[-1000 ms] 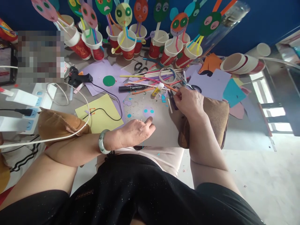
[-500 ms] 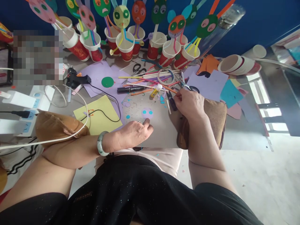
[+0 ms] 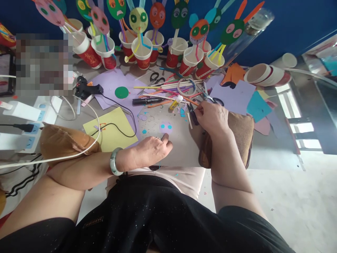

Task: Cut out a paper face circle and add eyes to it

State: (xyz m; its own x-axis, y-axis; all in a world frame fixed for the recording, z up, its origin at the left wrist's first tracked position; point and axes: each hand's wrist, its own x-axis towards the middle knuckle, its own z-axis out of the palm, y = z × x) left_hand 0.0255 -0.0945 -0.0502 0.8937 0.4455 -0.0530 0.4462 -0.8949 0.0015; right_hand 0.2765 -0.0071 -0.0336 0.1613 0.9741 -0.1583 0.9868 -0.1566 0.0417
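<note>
On the grey tabletop lies a pale purple paper disc (image 3: 165, 127) with two blue dots. My left hand (image 3: 147, 149), wearing a ring and a bracelet, is curled in, and its foremost fingertip presses the disc's near edge. Further right, the fingers of my right hand (image 3: 213, 116) are bent together beside a slim black tool (image 3: 193, 115); whether they grip it is hidden. Just past that tool are a yellow and white glue stick (image 3: 177, 102) and a pair of scissors (image 3: 217, 101). A small white strip (image 3: 190, 121) lies between the hands.
Several red-and-white paper cups (image 3: 142, 52) holding paper-faced figures line the back. Colored sticks (image 3: 168, 88), a black marker (image 3: 147, 101) and purple paper (image 3: 235, 96) lie in front. Brown cushions (image 3: 237, 135) sit by both arms. A black glue gun (image 3: 88, 88) and power strips (image 3: 37, 123) are left.
</note>
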